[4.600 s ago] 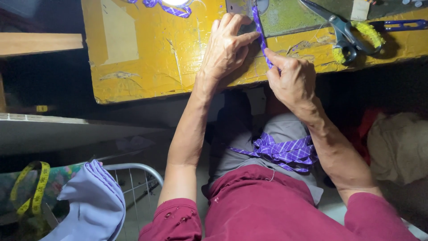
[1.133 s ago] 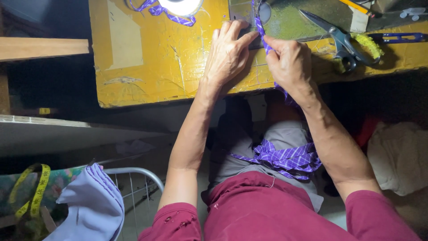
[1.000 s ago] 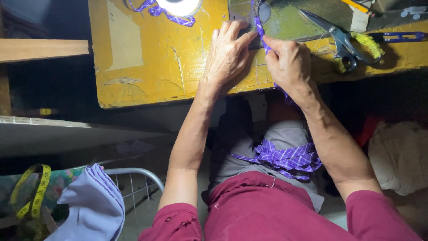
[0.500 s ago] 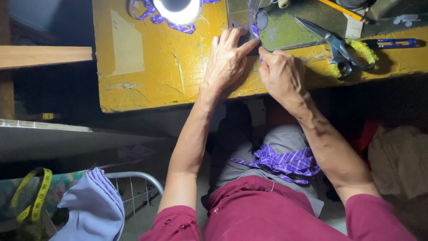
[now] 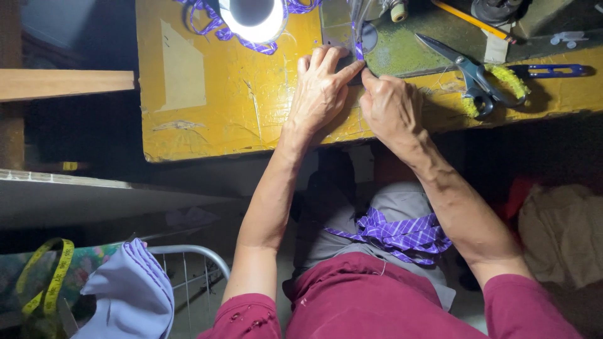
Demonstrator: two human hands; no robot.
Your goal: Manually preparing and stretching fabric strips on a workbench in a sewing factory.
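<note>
Left hand (image 5: 321, 88) flat on worn yellow wooden table (image 5: 213, 94), fingers (image 5: 344, 68) pressing narrow purple-and-white striped fabric strip (image 5: 359, 50); right hand (image 5: 391, 107) just beside, fingertips pinching same strip. Beyond fingertips, round glowing white lamp (image 5: 252, 17). Right of right-hand fingers, grey metal scissors with yellow-wrapped handles (image 5: 477, 76), then blue plastic clipper (image 5: 548, 70). Below wrists, bunched purple striped cloth (image 5: 402, 233) on lap

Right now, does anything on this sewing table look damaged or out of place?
Yes. The yellow table top is scratched and its paint chipped. The scissors have fuzzy yellow wrapping on their handles. Otherwise nothing stands out.
</note>
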